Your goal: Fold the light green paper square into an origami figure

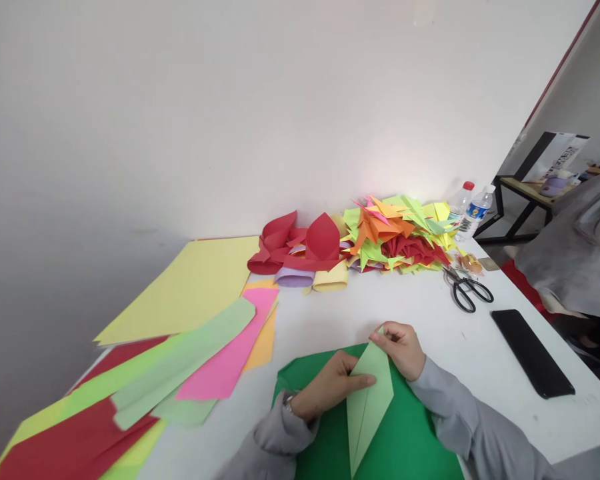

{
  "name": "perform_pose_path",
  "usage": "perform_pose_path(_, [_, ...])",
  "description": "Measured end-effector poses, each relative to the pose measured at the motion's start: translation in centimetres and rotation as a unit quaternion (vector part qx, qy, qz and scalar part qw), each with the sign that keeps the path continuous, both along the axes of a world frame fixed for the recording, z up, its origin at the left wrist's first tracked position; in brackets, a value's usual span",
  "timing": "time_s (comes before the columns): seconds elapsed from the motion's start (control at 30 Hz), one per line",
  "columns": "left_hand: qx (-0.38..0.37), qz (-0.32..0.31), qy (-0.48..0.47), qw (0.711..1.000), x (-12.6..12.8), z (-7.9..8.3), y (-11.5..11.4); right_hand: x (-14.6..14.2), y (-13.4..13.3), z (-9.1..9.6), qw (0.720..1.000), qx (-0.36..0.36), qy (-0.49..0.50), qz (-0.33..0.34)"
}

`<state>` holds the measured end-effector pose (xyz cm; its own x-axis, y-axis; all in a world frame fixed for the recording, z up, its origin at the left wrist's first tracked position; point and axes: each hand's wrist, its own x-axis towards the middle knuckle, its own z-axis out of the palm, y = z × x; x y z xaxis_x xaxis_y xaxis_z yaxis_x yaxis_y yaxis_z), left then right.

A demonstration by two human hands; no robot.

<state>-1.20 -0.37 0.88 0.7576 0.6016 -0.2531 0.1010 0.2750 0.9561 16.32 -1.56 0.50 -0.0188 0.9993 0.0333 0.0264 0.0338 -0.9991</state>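
A pale green paper, creased down its lower middle into a long kite shape, stands tilted over a smooth green sheet on the white worktop. Both hands hold it: the right hand pinches the top tip, the left hand grips the left edge, thumb flat on its face, fingers partly hidden behind. Matt paper strips overlap at left, covering one another. Behind, curved red shapes adjoin a spiky folded pile, its layers hard to separate. The kite's lower tip and green sheet meet the frame's bottom edge.
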Motion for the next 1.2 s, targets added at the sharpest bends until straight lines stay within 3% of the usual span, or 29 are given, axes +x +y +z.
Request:
perform_pose_path(0.4, [0.025, -0.003, 0.027, 0.999, -0.1, -0.5, 0.1, 0.5, -0.1, -0.2, 0.999, -0.016, 0.025, -0.03])
perform_pose_path(0.63, [0.04, 0.008, 0.034, 0.999, 0.1, 0.1, 0.0, 0.6, 0.1, -0.4, 0.997, -0.004, 0.021, -0.076])
perform_pose_path(0.87, [0.07, 0.005, 0.057, 0.996, 0.2, -0.4, 0.1, 0.5, 0.0, -0.6, 0.993, 0.015, 0.003, -0.115])
perform_pose_path(0.97, [0.101, 0.007, 0.062, 0.993, 0.3, -0.6, 0.0, 0.6, 0.3, -0.4, 0.996, 0.0, 0.021, -0.091])
perform_pose_path(1.2, [0.153, 0.06, 0.042, 0.985, 0.6, -1.1, -0.1, 0.1, 0.4, -0.1, 0.994, -0.078, 0.058, 0.041])
